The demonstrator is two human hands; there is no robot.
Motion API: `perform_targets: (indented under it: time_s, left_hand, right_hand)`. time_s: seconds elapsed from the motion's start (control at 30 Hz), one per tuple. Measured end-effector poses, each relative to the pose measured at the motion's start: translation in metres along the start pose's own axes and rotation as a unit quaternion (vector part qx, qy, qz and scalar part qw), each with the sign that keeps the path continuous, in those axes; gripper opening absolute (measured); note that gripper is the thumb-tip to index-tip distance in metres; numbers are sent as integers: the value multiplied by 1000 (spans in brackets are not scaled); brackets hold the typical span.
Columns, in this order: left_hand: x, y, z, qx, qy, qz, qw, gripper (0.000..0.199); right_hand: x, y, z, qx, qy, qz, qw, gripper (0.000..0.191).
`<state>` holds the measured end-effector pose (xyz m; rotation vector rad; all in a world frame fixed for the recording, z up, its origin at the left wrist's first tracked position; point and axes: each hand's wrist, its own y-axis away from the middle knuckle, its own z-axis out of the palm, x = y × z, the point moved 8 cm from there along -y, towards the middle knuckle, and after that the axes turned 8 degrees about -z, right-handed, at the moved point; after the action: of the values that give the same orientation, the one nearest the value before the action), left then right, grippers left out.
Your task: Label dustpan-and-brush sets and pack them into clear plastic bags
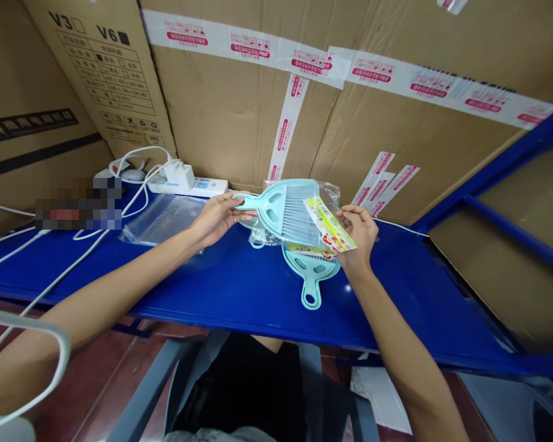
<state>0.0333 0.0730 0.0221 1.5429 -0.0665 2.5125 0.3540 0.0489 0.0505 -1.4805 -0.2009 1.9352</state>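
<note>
A light-teal dustpan with a grey-bristled brush [276, 212] is raised above the blue table, its handle to the left. My left hand [219, 216] is closed round that handle, thumb on top. My right hand [358, 236] pinches a yellow-green printed card [329, 227], which lies across the right end of the brush and pan. Below them, a second teal dustpan set [311, 270] rests on the table with its handle toward me. Clear plastic wrapping shows behind the raised set, along with part of another teal piece.
A clear plastic bag [166, 220] lies at left on the blue table [239, 288]. Behind it are a white power strip [207, 186] and white cables. Cardboard boxes [239, 110] stand along the back; a blue metal frame [498, 166] rises at right.
</note>
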Motion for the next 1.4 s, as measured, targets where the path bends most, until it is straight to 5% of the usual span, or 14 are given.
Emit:
perform_targets:
  time_s: [1.4]
  left_hand:
    - [-7,1,4,-35,-21,11,999,26]
  right_hand:
    - [1,12,14,-73,74,-2,995,35]
